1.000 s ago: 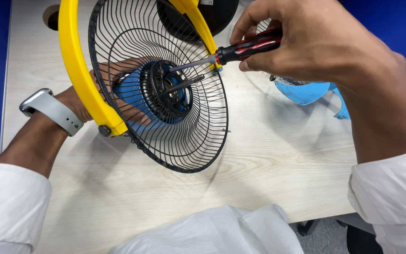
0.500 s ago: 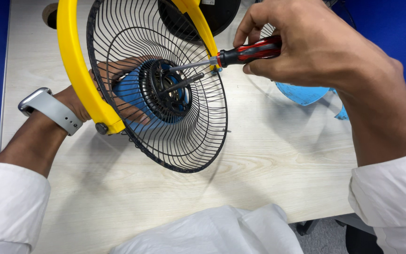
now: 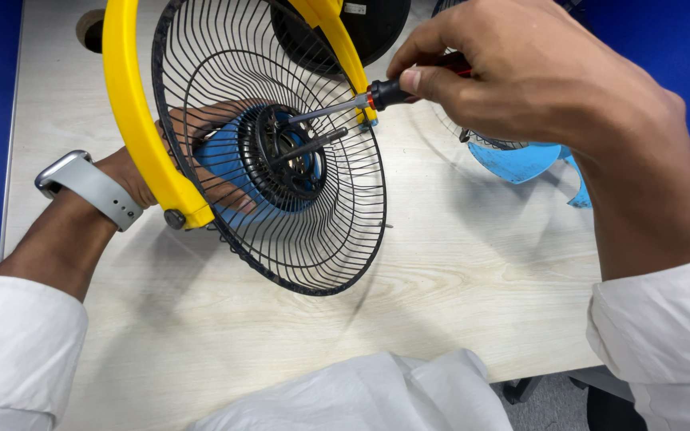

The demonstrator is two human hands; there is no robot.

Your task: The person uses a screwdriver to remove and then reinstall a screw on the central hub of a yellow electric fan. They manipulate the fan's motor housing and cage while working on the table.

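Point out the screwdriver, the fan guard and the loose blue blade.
screwdriver [image 3: 389, 93], head view, on the black part of its handle.
fan guard [image 3: 337, 239], head view, on its wire ribs.
blue blade [image 3: 517, 162], head view, on the flat of one vane.

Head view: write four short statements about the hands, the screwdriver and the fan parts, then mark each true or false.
1. The right hand holds a screwdriver whose tip points into the hub of the black wire fan guard. True.
2. The left hand rests flat on the table, away from the fan. False: it reaches behind the guard and grips the blue motor housing.
3. A grey watch is worn on the left wrist. True.
4. The blue fan blade is mounted on the shaft inside the guard. False: it lies apart on the wooden table, beneath the right hand.
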